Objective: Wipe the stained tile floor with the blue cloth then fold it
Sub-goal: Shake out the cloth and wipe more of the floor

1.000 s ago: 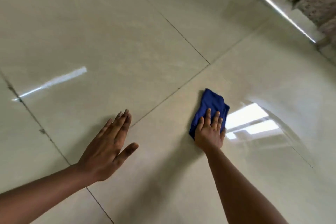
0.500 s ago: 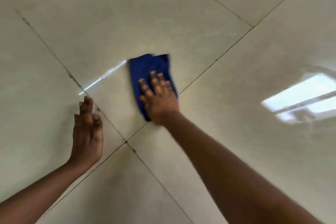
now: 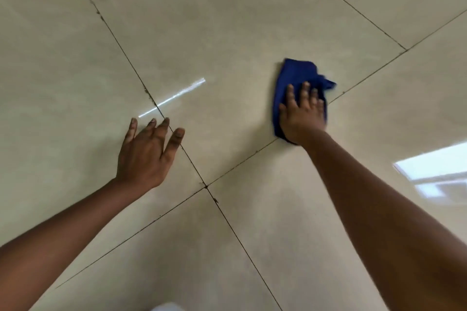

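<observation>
The right hand [image 3: 302,113] presses flat, fingers spread, on the cloth [image 3: 298,78], whose long axis runs away from the wrist. The left hand [image 3: 146,151], empty and splayed, rests on the floor [image 3: 227,20] well apart.

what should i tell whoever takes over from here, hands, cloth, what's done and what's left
Right hand: flat, palm down, pressing the blue cloth onto the tile floor, beside a grout line.
Left hand: empty, fingers spread, resting on the floor over another grout line.
Cloth: bunched, not folded neatly, mostly ahead of the right hand.
Done: wiping is under way; no clear stain shows, only dark specks along the grout.
Left: finish wiping, then fold the cloth.
</observation>
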